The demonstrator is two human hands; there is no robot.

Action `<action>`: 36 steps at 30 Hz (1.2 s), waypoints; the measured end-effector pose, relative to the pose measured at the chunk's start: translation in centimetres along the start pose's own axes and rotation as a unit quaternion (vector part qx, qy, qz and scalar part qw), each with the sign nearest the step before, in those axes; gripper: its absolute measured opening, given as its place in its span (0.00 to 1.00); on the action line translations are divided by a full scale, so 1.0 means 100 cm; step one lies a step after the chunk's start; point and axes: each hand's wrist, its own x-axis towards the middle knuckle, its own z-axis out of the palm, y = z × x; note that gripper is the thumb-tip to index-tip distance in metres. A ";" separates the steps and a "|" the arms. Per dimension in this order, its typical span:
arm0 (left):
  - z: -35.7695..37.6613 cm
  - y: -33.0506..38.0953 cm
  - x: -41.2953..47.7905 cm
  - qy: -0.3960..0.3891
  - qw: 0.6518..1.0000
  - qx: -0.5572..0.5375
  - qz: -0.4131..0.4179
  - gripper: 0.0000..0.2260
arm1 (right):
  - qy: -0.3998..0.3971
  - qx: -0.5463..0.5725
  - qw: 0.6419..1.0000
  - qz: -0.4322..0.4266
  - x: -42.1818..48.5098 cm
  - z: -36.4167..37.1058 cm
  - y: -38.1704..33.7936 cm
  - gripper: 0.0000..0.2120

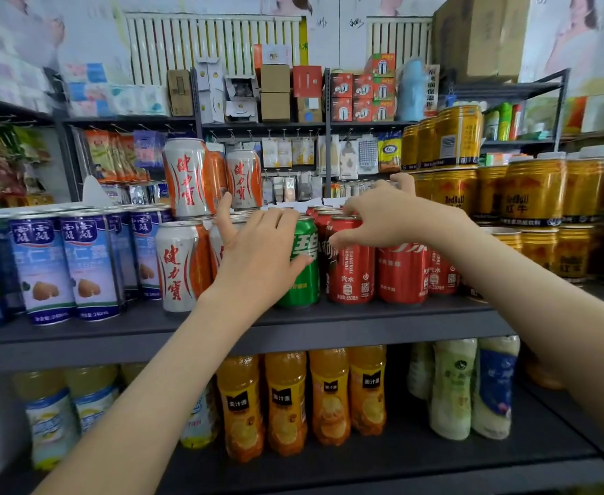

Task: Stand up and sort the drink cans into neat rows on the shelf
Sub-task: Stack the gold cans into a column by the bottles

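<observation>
Notes off my remote feed. Left hand (257, 248) and right hand (386, 216): bare, slim fingers, nails too blurred to judge. Behind each grip, the left forearm (172, 369) and the right forearm (550, 298) run uncovered to the frame edge.

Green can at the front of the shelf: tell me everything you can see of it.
The green can is a slim metal drink can, glossy green with large white lettering. It stands upright at the front of the dark shelf, with white-and-orange cans on its left and a red can on its right, close against the red one. The left hand lies over its top and left side, fingers across the label, hiding much of it.
</observation>
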 end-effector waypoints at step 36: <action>0.005 0.033 0.017 0.039 0.997 -0.013 0.058 0.28 | -0.047 0.097 0.993 0.053 -0.031 -0.005 0.053 0.31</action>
